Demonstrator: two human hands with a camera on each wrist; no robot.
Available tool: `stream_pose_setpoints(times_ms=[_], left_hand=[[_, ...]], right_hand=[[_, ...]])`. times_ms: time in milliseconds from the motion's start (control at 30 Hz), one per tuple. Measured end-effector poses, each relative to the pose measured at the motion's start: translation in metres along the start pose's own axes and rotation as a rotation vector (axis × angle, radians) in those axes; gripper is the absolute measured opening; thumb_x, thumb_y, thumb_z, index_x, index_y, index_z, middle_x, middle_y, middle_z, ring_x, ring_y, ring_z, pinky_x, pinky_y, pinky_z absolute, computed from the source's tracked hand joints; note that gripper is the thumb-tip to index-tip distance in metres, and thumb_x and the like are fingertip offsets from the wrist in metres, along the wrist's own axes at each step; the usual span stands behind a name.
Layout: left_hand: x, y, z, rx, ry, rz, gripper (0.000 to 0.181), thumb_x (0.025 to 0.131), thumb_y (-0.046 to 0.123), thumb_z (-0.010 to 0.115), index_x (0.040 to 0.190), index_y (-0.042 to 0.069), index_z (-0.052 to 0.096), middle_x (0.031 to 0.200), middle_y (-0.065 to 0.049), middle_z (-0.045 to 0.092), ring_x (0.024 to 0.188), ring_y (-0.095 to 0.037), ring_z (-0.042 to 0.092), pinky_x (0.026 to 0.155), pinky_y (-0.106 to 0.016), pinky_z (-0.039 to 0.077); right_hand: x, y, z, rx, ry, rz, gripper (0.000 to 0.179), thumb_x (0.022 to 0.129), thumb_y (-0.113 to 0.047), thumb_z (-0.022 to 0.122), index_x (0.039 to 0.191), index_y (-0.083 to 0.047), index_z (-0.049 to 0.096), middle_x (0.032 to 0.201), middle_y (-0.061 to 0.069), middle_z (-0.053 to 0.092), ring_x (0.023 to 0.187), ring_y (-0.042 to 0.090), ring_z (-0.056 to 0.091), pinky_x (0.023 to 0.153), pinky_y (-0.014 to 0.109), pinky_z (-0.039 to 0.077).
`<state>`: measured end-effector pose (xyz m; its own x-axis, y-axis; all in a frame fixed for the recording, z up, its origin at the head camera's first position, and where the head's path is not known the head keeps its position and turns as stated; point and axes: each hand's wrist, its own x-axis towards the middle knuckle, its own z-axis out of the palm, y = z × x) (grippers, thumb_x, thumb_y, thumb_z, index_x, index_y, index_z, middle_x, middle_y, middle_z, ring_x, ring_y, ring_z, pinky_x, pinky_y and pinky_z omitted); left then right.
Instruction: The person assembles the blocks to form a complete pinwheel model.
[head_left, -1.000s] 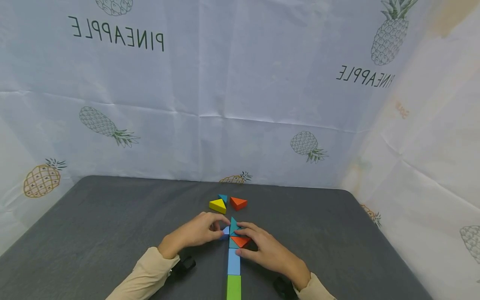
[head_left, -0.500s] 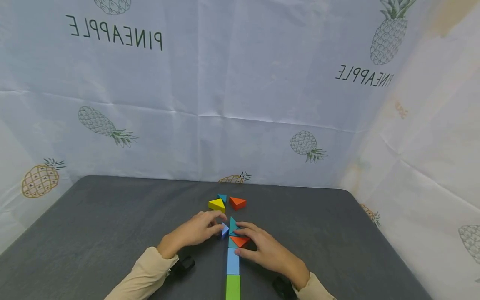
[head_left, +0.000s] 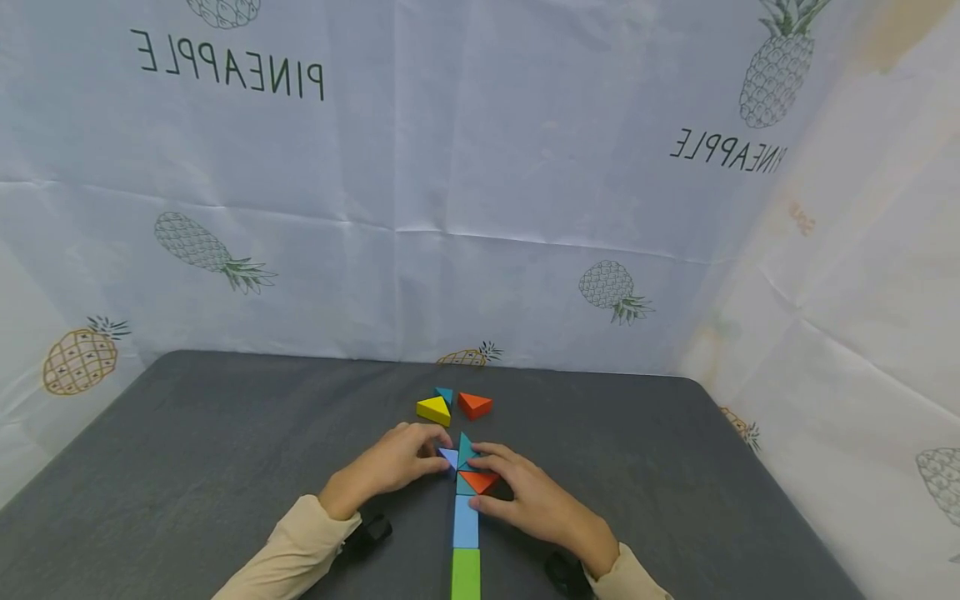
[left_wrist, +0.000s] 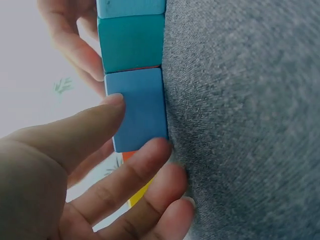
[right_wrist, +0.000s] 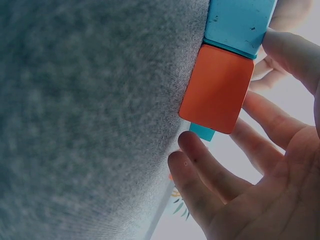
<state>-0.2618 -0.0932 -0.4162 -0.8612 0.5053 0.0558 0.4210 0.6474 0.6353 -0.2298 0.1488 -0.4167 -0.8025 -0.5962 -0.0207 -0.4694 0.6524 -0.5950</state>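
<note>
Blue triangle [head_left: 451,457] sits between hands [head_left: 390,462] [head_left: 536,500] — beside teal triangle [head_left: 465,452]

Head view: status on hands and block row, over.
Left hand pinches periwinkle triangle beside teal triangle. Right hand touches block row opposite. Nothing visibly in the way.

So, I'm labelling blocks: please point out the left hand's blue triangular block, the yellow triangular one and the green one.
Blue triangular block [left_wrist: 140,111]: left wrist view, flat side face.
Yellow triangular block [head_left: 434,412]: head view, side facing the camera.
Green block [head_left: 466,573]: head view, visible upper face.
</note>
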Motion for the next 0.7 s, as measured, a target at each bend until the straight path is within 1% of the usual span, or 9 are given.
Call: stream_pose_setpoints(times_ms=[100, 200, 367, 700], left_hand=[[-0.0005, 0.0001, 0.0000, 0.001, 0.010, 0.021, 0.022, 0.091, 0.018, 0.073, 0.110, 0.008, 0.070, 0.085, 0.001, 0.068, 0.073, -0.011, 0.056, 0.064, -0.027, 0.046], [-0.0010, 0.0002, 0.0001, 0.004, 0.018, 0.031, 0.021, 0.090, 0.019, 0.073, 0.109, 0.009, 0.070, 0.088, -0.001, 0.070, 0.075, -0.011, 0.059, 0.066, -0.028, 0.048], [-0.0007, 0.0006, 0.0004, 0.018, 0.024, 0.036, 0.019, 0.090, 0.020, 0.074, 0.106, 0.010, 0.071, 0.088, -0.001, 0.071, 0.077, -0.012, 0.061, 0.068, -0.031, 0.050], [-0.0014, 0.0013, 0.0005, 0.007, 0.021, 0.044, 0.019, 0.089, 0.021, 0.074, 0.106, 0.010, 0.071, 0.087, -0.001, 0.070, 0.074, -0.010, 0.059, 0.066, -0.028, 0.048]], right_hand=[[0.0001, -0.0003, -0.0003, 0.001, -0.002, 0.004, 0.060, 0.095, -0.056, 0.058, 0.141, -0.016, 0.056, 0.154, -0.001, 0.042, 0.136, 0.024, 0.048, 0.109, 0.053, 0.042], [0.0001, -0.0005, -0.0004, 0.000, -0.005, 0.006, 0.060, 0.095, -0.056, 0.057, 0.141, -0.017, 0.055, 0.154, -0.001, 0.042, 0.136, 0.024, 0.048, 0.108, 0.053, 0.042], [-0.0008, -0.0003, -0.0004, -0.005, -0.013, 0.004, 0.060, 0.096, -0.056, 0.056, 0.143, -0.019, 0.053, 0.155, -0.001, 0.040, 0.138, 0.026, 0.046, 0.109, 0.054, 0.041], [-0.0014, -0.0015, -0.0008, -0.015, -0.016, -0.001, 0.059, 0.097, -0.055, 0.055, 0.143, -0.019, 0.054, 0.156, 0.000, 0.039, 0.138, 0.028, 0.046, 0.109, 0.055, 0.041]])
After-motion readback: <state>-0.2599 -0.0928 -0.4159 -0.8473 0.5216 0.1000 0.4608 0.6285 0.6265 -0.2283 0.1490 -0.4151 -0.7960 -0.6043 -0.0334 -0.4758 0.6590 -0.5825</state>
